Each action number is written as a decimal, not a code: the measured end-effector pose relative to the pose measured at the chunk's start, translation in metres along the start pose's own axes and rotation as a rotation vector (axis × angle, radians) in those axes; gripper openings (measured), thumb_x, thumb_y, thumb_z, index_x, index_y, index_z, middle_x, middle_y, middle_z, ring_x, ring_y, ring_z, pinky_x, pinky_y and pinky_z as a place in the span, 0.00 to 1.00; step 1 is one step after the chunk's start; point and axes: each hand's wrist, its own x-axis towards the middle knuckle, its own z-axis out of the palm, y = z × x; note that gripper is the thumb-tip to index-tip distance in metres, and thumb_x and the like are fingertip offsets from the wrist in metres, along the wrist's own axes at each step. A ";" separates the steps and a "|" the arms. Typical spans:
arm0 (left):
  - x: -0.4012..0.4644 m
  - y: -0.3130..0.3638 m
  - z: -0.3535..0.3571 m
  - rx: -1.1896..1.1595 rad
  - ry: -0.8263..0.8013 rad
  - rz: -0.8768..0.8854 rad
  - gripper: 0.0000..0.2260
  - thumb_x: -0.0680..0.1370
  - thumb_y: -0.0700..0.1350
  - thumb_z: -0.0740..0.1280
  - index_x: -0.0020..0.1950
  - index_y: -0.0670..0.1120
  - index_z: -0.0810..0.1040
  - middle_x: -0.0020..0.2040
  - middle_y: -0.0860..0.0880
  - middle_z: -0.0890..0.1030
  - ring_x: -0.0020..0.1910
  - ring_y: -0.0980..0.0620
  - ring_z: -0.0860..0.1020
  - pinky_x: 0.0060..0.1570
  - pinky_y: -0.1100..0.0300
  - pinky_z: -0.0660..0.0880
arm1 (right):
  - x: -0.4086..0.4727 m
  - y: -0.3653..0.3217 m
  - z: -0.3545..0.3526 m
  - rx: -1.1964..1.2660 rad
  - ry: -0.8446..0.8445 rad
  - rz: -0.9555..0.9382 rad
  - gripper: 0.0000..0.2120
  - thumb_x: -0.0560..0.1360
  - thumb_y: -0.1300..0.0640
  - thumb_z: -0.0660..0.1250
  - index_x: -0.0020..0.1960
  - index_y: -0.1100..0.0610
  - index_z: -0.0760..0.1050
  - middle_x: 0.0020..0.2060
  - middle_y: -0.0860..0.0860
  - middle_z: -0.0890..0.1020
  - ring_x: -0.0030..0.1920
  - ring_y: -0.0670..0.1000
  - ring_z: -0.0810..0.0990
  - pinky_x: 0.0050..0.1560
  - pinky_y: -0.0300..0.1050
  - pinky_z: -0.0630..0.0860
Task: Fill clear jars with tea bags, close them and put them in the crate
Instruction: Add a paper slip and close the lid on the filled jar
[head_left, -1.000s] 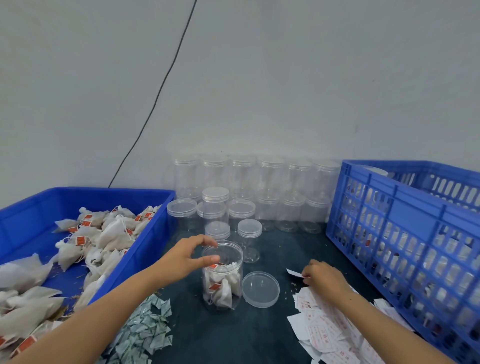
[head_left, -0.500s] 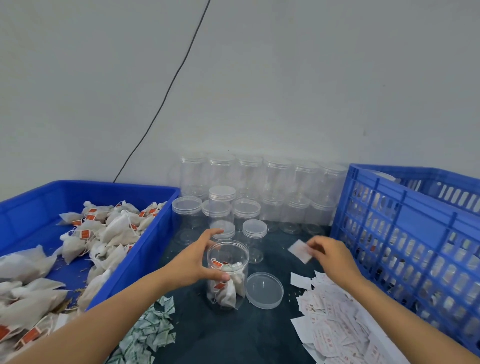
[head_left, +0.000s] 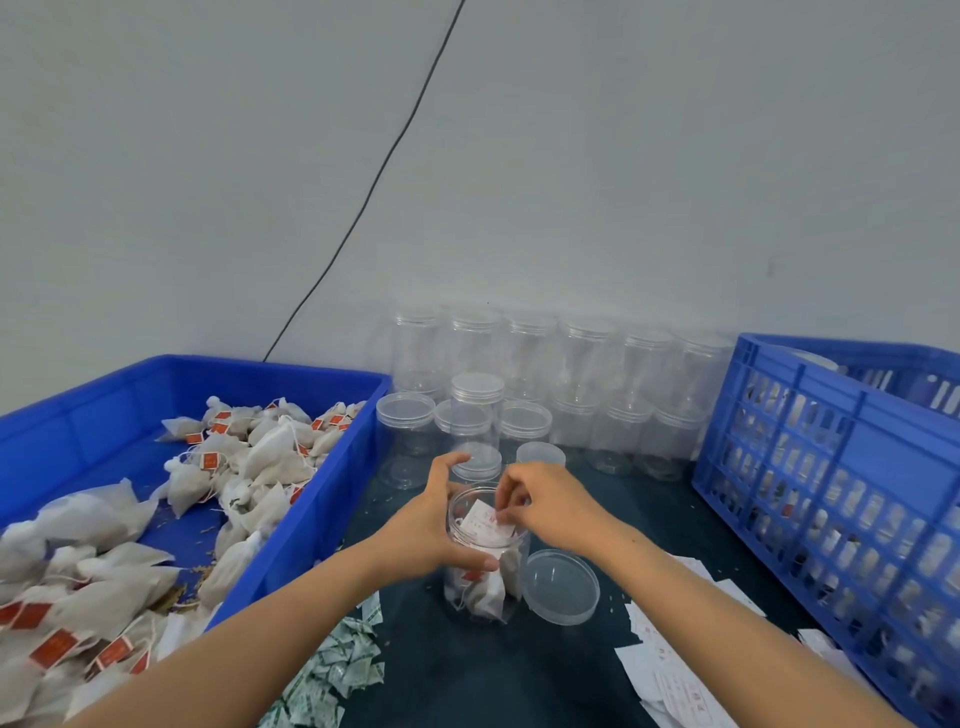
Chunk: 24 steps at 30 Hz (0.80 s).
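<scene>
An open clear jar (head_left: 485, 582) with several tea bags inside stands on the dark table in front of me. My left hand (head_left: 431, 525) grips its side, thumb across the front. My right hand (head_left: 545, 506) pinches a small white paper slip (head_left: 483, 522) and holds it in the jar's mouth. The jar's clear lid (head_left: 561, 587) lies flat just right of the jar. Loose tea bags (head_left: 249, 467) with red tags fill the blue bin (head_left: 332, 493) on the left. The blue slatted crate (head_left: 831, 493) stands at the right.
Several empty clear jars (head_left: 524, 374), some lidded and stacked, line the wall behind. A pile of white paper slips (head_left: 675, 675) lies at the lower right. Small green-and-white sachets (head_left: 332, 675) are heaped at the bin's front corner. A black cable runs down the wall.
My right hand carried a paper slip from the pile on the right over to the jar's mouth. My left hand closed around the jar's side.
</scene>
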 end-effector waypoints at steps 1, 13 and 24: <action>0.000 0.000 0.000 0.007 0.003 0.005 0.49 0.66 0.42 0.81 0.74 0.55 0.50 0.63 0.50 0.76 0.59 0.54 0.79 0.65 0.54 0.73 | 0.001 -0.001 0.003 -0.032 -0.005 -0.006 0.04 0.72 0.60 0.72 0.45 0.54 0.78 0.42 0.48 0.83 0.43 0.47 0.81 0.45 0.40 0.76; 0.001 -0.003 0.002 0.052 0.025 0.035 0.48 0.65 0.46 0.81 0.72 0.58 0.51 0.63 0.52 0.74 0.58 0.55 0.78 0.64 0.54 0.74 | 0.002 -0.009 0.002 -0.203 -0.058 -0.009 0.12 0.71 0.66 0.65 0.44 0.53 0.84 0.44 0.48 0.84 0.45 0.49 0.81 0.49 0.48 0.79; 0.000 -0.006 0.013 -0.088 0.011 0.007 0.53 0.67 0.40 0.80 0.73 0.60 0.42 0.65 0.52 0.70 0.62 0.56 0.75 0.55 0.68 0.75 | 0.002 -0.011 0.002 -0.337 -0.074 -0.137 0.13 0.75 0.64 0.65 0.48 0.50 0.85 0.47 0.50 0.84 0.48 0.49 0.75 0.50 0.45 0.75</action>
